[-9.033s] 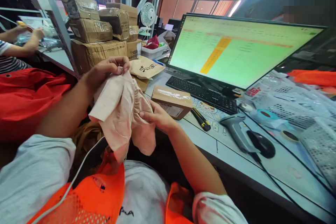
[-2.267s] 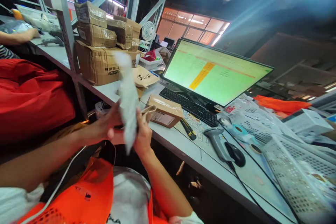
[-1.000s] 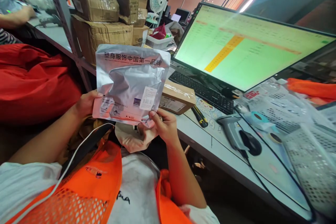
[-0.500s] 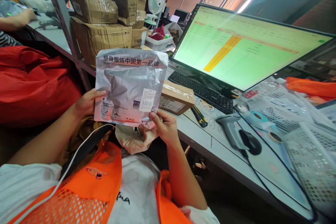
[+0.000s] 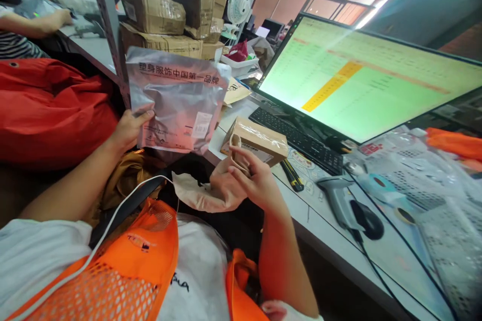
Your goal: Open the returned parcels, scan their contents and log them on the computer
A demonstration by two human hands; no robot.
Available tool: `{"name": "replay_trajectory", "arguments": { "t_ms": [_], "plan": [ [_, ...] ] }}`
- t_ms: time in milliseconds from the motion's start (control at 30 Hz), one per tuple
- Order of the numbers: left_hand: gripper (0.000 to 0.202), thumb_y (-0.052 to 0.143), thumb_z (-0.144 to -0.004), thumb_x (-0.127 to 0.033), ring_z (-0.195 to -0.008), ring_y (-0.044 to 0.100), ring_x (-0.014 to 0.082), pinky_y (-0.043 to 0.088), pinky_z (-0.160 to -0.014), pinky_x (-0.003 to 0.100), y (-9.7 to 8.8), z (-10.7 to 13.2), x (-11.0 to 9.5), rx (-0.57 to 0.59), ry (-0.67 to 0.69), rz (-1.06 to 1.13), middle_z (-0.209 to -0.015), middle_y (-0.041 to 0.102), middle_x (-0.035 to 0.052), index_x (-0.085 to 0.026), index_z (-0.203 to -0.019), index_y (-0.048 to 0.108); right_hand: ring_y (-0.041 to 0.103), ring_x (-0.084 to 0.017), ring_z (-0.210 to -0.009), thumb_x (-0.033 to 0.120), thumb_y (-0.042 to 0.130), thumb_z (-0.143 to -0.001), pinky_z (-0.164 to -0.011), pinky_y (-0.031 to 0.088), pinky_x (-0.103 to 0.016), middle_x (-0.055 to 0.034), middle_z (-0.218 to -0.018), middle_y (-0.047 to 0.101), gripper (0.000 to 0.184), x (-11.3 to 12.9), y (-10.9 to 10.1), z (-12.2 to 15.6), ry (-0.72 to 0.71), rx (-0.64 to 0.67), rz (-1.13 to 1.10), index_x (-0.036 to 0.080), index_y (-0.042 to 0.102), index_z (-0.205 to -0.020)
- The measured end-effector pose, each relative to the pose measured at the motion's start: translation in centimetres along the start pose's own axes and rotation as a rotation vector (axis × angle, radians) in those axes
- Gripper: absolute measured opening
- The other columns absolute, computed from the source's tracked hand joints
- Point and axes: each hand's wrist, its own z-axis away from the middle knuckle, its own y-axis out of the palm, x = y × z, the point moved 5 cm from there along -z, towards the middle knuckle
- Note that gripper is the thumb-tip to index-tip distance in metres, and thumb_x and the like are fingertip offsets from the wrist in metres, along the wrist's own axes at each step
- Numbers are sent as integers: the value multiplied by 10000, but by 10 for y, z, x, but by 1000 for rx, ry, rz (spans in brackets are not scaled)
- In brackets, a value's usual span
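My left hand [image 5: 130,129] pinches the lower left side of a silver pouch [image 5: 173,103], its thumb on the front. The pouch has dark printed characters along the top and a white label at the lower right. My right hand [image 5: 258,180] is closed on a beige cloth piece [image 5: 205,199], which droops leftward over my lap; whether it is a garment I cannot tell. Just beyond my right hand a small taped cardboard box [image 5: 259,138] rests on the desk.
A black-and-yellow box cutter [image 5: 292,175], a barcode scanner [image 5: 339,203] and a keyboard [image 5: 297,133] lie before the monitor [image 5: 372,75]. Boxes [image 5: 154,12] are stacked behind a metal post. Red fabric [image 5: 48,110] lies at left, with another person's arm [image 5: 41,25] beyond. Plastic baskets [image 5: 448,230] stand right.
My right hand has let go of the pouch and moved right with the beige cloth. The pouch, now in my left hand alone, has shifted slightly up and left in the view.
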Motion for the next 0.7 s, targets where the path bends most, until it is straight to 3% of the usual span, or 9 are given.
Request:
{"name": "replay_trajectory", "arguments": {
  "t_ms": [67,200,267,333,433,600,700],
  "plan": [
    [794,1002,-496,-550,-965,689,206,479,-1132,485,-10,-8,-8,-57,53,21,-1058,774,96,-98,-1101,754,692,-199,-840,325,597,-977,-802,568,-330,-66,-1093,748,528,15,-15,-1,-37,39,131,233,536,-1493],
    [749,1007,-502,-511,-978,686,197,479,-1136,459,-20,-16,-17,-127,124,41,-1100,773,102,-90,-1069,757,693,-262,-1023,317,576,-976,-885,560,-386,-135,-1256,695,678,54,-40,-10,-215,27,361,222,364,-1613],
    [726,1002,-524,-501,-964,694,194,488,-1130,452,-19,-16,-17,-117,110,61,-1082,777,93,-94,-1073,757,701,-271,-1000,304,571,-970,-844,564,-380,-153,-1207,709,714,71,-50,-18,-272,-6,450,192,324,-1630],
    [693,996,-544,-498,-917,700,189,517,-1098,441,-14,-14,-13,-92,80,77,-1018,782,75,-101,-1061,760,709,-251,-892,282,572,-962,-765,559,-347,-132,-1082,739,665,86,-58,-28,-304,-19,508,185,392,-1595],
    [602,976,-582,-495,-834,695,178,574,-992,397,-3,-10,-6,-44,44,94,-917,772,49,-111,-995,763,692,-205,-817,269,610,-941,-723,540,-302,-78,-988,745,468,107,-65,-45,-371,-2,468,210,607,-1405],
    [435,894,-695,-490,-593,616,128,567,-639,282,24,6,8,74,-104,74,-717,692,-3,-138,-904,747,671,-206,-1006,313,614,-945,-863,531,-325,-26,-1016,701,258,121,-52,-88,-413,-39,96,194,731,-1142],
    [404,840,-745,-509,-587,619,140,541,-612,266,45,22,8,171,-79,38,-683,664,-20,-179,-962,752,648,-243,-1082,297,630,-911,-945,534,-393,-27,-1027,705,215,104,-21,-121,-386,9,-35,202,738,-1071]
  ]
}}
